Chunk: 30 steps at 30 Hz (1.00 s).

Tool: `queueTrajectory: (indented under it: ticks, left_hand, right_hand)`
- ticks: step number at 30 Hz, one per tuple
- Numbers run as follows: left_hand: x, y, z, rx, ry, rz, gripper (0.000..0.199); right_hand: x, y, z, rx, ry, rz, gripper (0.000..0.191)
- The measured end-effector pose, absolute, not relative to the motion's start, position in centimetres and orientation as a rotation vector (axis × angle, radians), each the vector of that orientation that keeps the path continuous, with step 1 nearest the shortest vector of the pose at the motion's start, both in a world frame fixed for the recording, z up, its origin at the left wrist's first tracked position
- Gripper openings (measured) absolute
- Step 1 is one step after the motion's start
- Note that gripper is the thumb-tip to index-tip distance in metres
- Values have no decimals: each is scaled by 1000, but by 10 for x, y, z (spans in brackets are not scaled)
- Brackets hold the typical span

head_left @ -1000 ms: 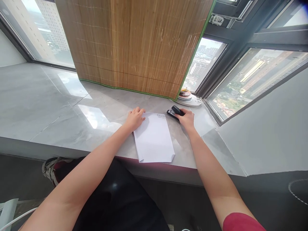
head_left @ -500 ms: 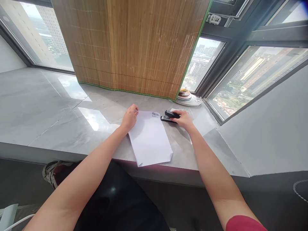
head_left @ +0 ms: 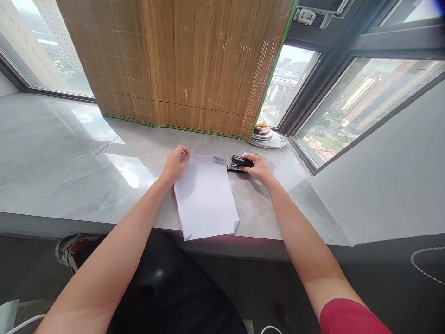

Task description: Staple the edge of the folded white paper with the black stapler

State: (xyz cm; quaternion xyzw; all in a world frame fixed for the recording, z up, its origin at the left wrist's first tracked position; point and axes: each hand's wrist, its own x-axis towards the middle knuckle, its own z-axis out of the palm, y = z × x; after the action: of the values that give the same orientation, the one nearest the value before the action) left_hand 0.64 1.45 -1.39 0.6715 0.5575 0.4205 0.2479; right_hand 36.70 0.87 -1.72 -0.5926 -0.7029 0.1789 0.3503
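Note:
A white sheet of paper (head_left: 206, 199) lies on the grey marble-look ledge, its near corners folded and its near edge reaching past the ledge's front. Dark staples or marks (head_left: 219, 160) cluster near its far right corner. My left hand (head_left: 176, 164) pinches the paper's far left corner. To the right, my right hand (head_left: 257, 168) is wrapped round a black stapler (head_left: 242, 161), its jaws apart and its nose at or close to the paper's right edge. Whether the nose touches the paper I cannot tell.
The pale ledge (head_left: 79, 185) runs along the windows. A bamboo mat (head_left: 181, 65) with green edging stands behind the paper. Stacked plates (head_left: 266, 135) sit in the far right corner. A shoe (head_left: 69, 250) shows below the ledge at left, and a cord loop (head_left: 413, 260) at right.
The view has shifted slightly, so everything sits a little further left. The left hand still pinches the paper, and the right hand still holds the stapler close to the right edge.

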Motion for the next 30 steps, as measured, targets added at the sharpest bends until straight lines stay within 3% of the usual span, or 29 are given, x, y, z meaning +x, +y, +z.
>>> queueTrajectory:
  ticks: [7, 14, 21, 30]
  left_hand:
    - [18, 9, -18, 1831, 1626, 963, 9]
    - [45, -4, -11, 2281, 1763, 816, 25]
    - [86, -29, -26, 2692, 1233, 453, 41]
    - [110, -46, -34, 2640, 1277, 336, 54]
  right_hand:
    - [363, 5, -16, -1428, -1880, 518, 37]
    - [347, 1, -15, -1263, -1962, 477, 36]
    - [342, -2, -10, -1282, -2036, 393, 37]
    - [334, -6, -8, -1312, -2049, 351, 39]
